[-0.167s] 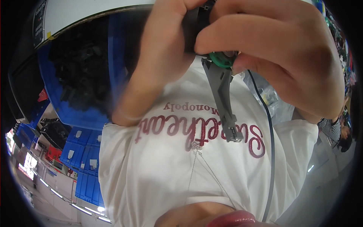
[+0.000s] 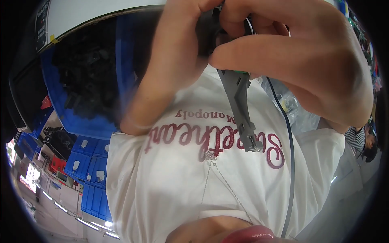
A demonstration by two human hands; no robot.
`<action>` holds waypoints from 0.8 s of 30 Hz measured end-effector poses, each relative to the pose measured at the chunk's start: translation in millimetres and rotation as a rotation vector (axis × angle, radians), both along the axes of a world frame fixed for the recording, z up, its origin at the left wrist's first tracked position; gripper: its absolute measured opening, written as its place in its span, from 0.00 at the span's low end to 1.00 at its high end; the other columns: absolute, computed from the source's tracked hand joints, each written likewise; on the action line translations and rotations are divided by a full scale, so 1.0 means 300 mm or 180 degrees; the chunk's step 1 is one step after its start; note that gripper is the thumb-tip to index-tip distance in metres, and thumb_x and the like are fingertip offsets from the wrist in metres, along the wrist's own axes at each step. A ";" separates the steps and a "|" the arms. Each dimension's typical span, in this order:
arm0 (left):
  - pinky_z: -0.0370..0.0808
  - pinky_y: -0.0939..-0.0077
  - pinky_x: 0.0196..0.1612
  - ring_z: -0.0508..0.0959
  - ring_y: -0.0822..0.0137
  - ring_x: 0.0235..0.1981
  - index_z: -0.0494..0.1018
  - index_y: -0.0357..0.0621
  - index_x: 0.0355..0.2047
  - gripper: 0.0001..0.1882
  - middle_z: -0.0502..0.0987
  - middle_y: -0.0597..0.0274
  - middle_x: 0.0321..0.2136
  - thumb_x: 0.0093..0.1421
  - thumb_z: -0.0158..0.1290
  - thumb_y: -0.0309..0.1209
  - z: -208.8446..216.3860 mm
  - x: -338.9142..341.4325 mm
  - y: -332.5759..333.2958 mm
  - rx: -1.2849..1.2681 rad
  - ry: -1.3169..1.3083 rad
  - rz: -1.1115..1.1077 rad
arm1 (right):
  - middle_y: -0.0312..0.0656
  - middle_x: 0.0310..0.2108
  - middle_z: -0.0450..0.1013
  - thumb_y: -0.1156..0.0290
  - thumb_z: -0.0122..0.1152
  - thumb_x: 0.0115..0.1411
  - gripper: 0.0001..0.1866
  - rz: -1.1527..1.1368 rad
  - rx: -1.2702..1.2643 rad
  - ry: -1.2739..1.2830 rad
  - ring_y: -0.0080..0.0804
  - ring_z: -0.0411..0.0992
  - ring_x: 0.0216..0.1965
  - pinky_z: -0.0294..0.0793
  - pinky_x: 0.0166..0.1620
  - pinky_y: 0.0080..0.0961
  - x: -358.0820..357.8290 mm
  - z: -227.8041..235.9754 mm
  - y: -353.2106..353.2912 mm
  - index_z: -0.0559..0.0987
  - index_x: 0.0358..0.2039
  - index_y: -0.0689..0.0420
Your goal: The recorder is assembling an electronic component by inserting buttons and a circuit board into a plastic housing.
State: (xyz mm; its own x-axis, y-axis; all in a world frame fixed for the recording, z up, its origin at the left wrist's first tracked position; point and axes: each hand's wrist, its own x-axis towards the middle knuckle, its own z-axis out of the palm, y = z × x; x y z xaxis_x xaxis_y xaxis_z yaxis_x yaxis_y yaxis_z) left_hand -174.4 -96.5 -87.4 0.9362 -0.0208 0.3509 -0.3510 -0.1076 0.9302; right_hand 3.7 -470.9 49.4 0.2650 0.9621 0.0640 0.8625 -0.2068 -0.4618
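Near the top of the head view, my left hand [image 2: 178, 44] is closed about a black plastic assembly [image 2: 206, 36], its fingertips mostly out of sight. My right hand [image 2: 308, 52] bends over the same assembly from the other side, one finger lying across its front. From under that finger a dark grey bracket-like plastic arm [image 2: 236, 101] hangs down in front of my shirt, with a clip-shaped end [image 2: 253, 143]. Only a sliver of green shows where the arm meets the assembly; the right fingers cover the rest.
On the left stands a blue bin [image 2: 89, 125] full of small black parts [image 2: 87, 69]. A white table edge [image 2: 101, 6] runs behind it. Stacked blue crates [image 2: 95, 170] are at lower left. A dark cable [image 2: 291, 162] hangs down beside a clear plastic bag [image 2: 289, 101]. Another person [image 2: 360, 139] is far right.
My right hand's fingers have shifted over the assembly, and the green ring seen before is now almost fully covered. The grey arm and my left hand have hardly moved.
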 end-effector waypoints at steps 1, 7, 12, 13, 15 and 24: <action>0.72 0.74 0.40 0.73 0.66 0.40 0.58 0.33 0.51 0.24 0.70 0.49 0.43 0.52 0.42 0.25 0.067 0.056 -0.038 -0.0191 0.0115 -0.0294 | 0.45 0.33 0.75 0.75 0.68 0.38 0.14 0.0040 0.0052 -0.0068 0.33 0.71 0.29 0.71 0.29 0.24 -0.015 -0.058 0.119 0.79 0.28 0.63; 0.69 0.71 0.47 0.71 0.64 0.45 0.59 0.36 0.52 0.28 0.68 0.50 0.43 0.60 0.32 0.46 0.221 0.064 -0.115 -0.2834 0.2184 0.0231 | 0.43 0.33 0.75 0.74 0.69 0.38 0.13 0.0514 0.0162 -0.0545 0.32 0.70 0.29 0.71 0.28 0.25 -0.017 -0.072 0.206 0.80 0.27 0.63; 0.72 0.72 0.46 0.73 0.64 0.43 0.60 0.36 0.51 0.33 0.70 0.50 0.41 0.59 0.31 0.54 0.274 0.082 -0.140 -0.3047 0.2957 0.0379 | 0.43 0.32 0.75 0.74 0.70 0.37 0.13 0.0823 0.0270 -0.0975 0.32 0.70 0.29 0.71 0.28 0.25 -0.101 -0.083 0.418 0.80 0.26 0.62; 0.73 0.73 0.45 0.74 0.64 0.42 0.61 0.37 0.51 0.34 0.71 0.50 0.40 0.58 0.30 0.55 0.277 0.087 -0.142 -0.2917 0.3057 0.0315 | 0.42 0.32 0.75 0.73 0.70 0.37 0.13 0.0850 0.0266 -0.1075 0.32 0.70 0.29 0.71 0.28 0.25 -0.114 -0.078 0.432 0.80 0.26 0.62; 0.74 0.74 0.45 0.75 0.64 0.42 0.60 0.36 0.51 0.34 0.71 0.50 0.41 0.59 0.30 0.54 0.265 0.079 -0.144 -0.2862 0.2890 0.0379 | 0.42 0.32 0.75 0.73 0.71 0.37 0.13 0.1046 0.0359 -0.1229 0.32 0.69 0.29 0.71 0.28 0.26 -0.133 -0.052 0.466 0.80 0.25 0.61; 0.78 0.76 0.41 0.75 0.62 0.43 0.57 0.32 0.50 0.30 0.69 0.45 0.42 0.60 0.32 0.48 0.242 0.085 -0.146 -0.2860 0.2590 0.0353 | 0.40 0.31 0.76 0.72 0.72 0.36 0.12 0.1521 0.0510 -0.2055 0.32 0.69 0.28 0.71 0.27 0.26 -0.232 -0.062 0.671 0.81 0.24 0.60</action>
State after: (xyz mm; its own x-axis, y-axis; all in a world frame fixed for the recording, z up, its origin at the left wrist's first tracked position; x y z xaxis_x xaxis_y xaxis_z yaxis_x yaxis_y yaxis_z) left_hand -148.8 -140.3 -14.8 0.8707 0.0219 -0.4913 0.3397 0.6956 0.6330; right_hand -65.9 -269.7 30.7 -0.3074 0.9281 0.2100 0.9470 0.2767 0.1633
